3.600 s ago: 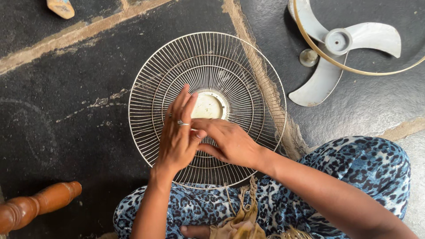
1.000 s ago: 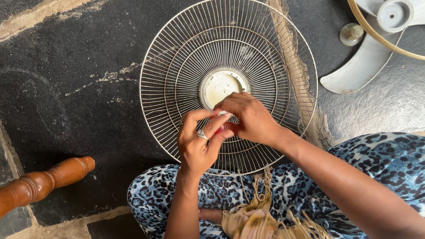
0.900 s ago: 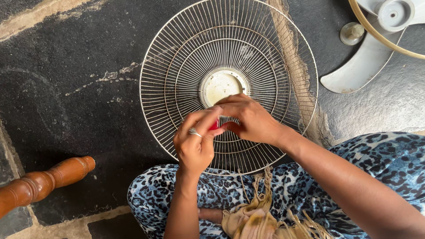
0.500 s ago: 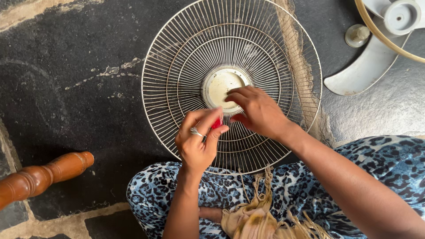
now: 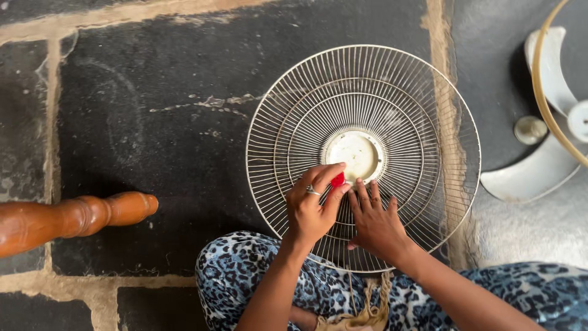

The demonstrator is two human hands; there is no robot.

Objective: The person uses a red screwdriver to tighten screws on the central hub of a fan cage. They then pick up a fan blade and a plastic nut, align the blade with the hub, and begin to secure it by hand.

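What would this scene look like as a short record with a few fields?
Setting: dark stone floor with pale joints
Main thing: round wire fan guard lying flat, pale centre disc
Left hand: pinches a small red object near the disc; ring on one finger
Right hand: spread flat on the guard's wires
Nearby: fan blade and small round cap at right; turned wooden leg at left
Clothing: blue leopard-print fabric

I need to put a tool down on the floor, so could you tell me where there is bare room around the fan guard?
Bare dark stone floor lies left of the wire fan guard, above the turned wooden leg. Right of the guard is crowded: fan blade, round cap. Left hand, pinching a small red piece, and right hand cover the guard's near side.
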